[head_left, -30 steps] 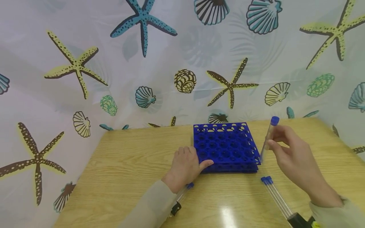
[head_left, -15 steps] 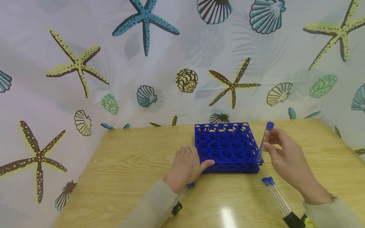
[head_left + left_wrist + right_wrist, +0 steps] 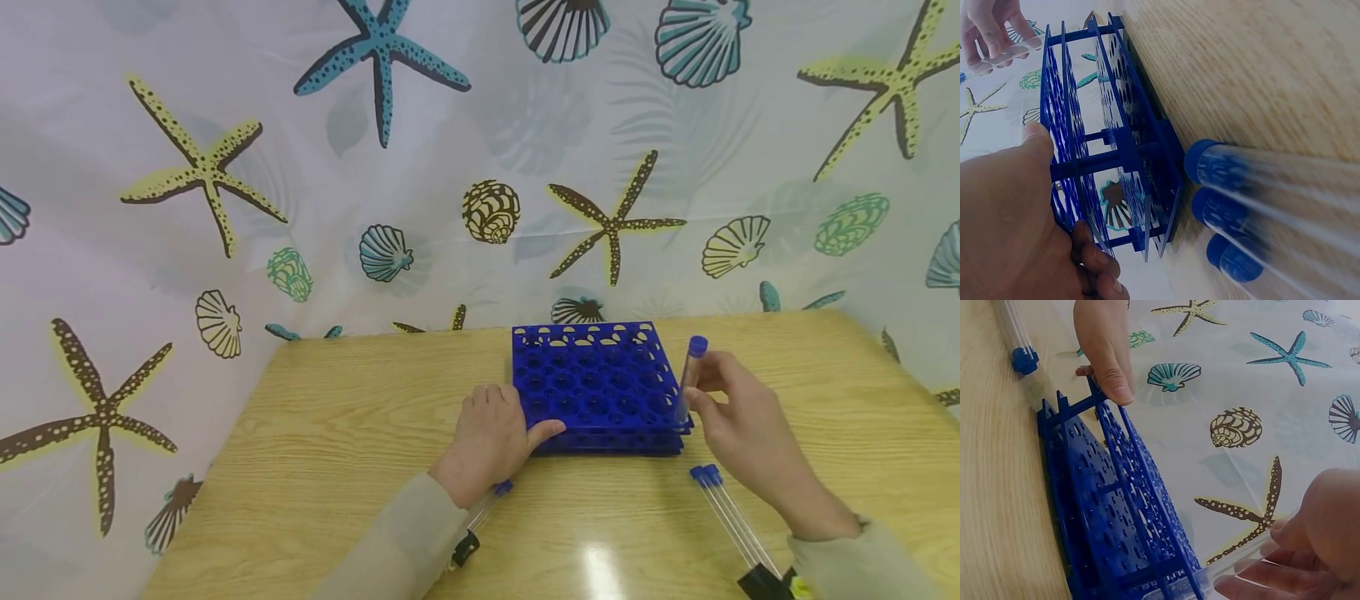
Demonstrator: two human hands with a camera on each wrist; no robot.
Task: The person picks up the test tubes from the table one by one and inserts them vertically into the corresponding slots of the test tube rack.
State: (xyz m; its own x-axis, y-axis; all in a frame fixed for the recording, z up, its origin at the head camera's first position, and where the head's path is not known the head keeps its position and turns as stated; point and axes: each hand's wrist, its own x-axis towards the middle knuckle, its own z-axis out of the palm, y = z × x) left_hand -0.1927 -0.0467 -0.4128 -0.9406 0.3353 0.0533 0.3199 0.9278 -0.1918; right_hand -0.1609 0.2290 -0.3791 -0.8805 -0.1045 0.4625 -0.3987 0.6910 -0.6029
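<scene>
A blue test tube rack (image 3: 592, 379) with rows of round holes stands on the wooden table. My left hand (image 3: 487, 437) grips its front left corner, thumb on the top plate and fingers curled at the side, as the left wrist view shows. With thumb and fingers my right hand (image 3: 742, 425) pinches a clear test tube (image 3: 687, 375) with a blue cap. The tube leans slightly, its lower end in the hole at the rack's front right corner. In the right wrist view the tube (image 3: 1213, 572) is partly hidden by the rack and fingers.
More blue-capped tubes (image 3: 731, 512) lie on the table below my right hand. Others (image 3: 1229, 165) lie in front of the rack by my left wrist, partly covered by the arm in the head view. A patterned cloth (image 3: 420, 183) hangs behind the table.
My right hand has moved left and the tube has come down with it, from beside the rack's right edge into the front corner hole. The left hand keeps its grip on the rack.
</scene>
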